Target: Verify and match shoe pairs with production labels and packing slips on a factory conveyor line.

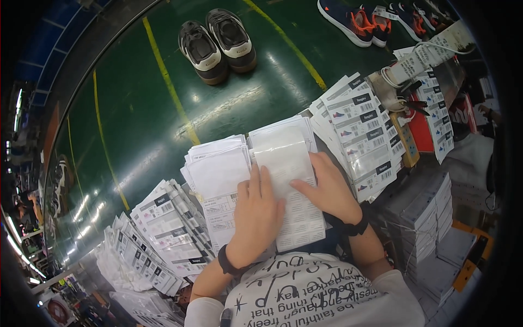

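A sheet of white labels point(301, 223) lies in front of me, on top of a stack of papers point(265, 134) at the table's near edge. My left hand point(260, 210) rests flat on its left side, fingers stretched forward. Against its right edge lies my right hand point(331, 188), thumb out over the sheet and apart from the fingers. Neither hand visibly grips anything. To the left is a second stack of papers point(218, 169), partly covered by my left hand, with printed lines and a barcode showing on its lower part.
Fanned label sheets point(362, 131) lie to the right, more label sheets point(169, 218) to the left. Black-and-white shoes point(218, 49) and navy-orange shoes point(357, 24) stand on the green table point(261, 98). A power strip point(425, 61) with cables is at upper right; bundled paper stacks point(417, 218) stand below.
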The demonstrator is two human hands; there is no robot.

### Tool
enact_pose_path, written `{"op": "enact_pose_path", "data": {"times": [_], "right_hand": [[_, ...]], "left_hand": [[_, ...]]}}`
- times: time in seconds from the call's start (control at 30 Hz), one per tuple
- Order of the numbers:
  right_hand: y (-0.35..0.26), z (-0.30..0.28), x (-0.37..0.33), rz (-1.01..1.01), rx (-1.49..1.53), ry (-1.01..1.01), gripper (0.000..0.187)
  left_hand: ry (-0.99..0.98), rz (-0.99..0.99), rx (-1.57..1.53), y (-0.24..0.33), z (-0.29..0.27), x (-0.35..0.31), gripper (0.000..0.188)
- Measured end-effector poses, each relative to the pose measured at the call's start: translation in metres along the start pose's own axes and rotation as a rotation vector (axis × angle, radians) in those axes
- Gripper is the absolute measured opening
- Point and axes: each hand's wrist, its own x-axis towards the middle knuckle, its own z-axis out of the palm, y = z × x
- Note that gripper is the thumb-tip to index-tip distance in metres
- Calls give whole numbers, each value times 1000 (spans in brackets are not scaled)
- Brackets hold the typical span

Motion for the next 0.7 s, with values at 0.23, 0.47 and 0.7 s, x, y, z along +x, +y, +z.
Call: {"op": "enact_pose_path", "data": {"times": [0.23,0.47,0.7], "right_hand": [[4,-2,13,203,250,-265,56],[-2,-29,-1,85,-3,-30,65],[-8,-23,-7,91,-39,-33,66]], "left_hand": [[-56,47,-52,-4,-1,1,73],[-169,45,-179,6,-77,-5,72],[44,192,-85,-36,-120,71,69]]}}
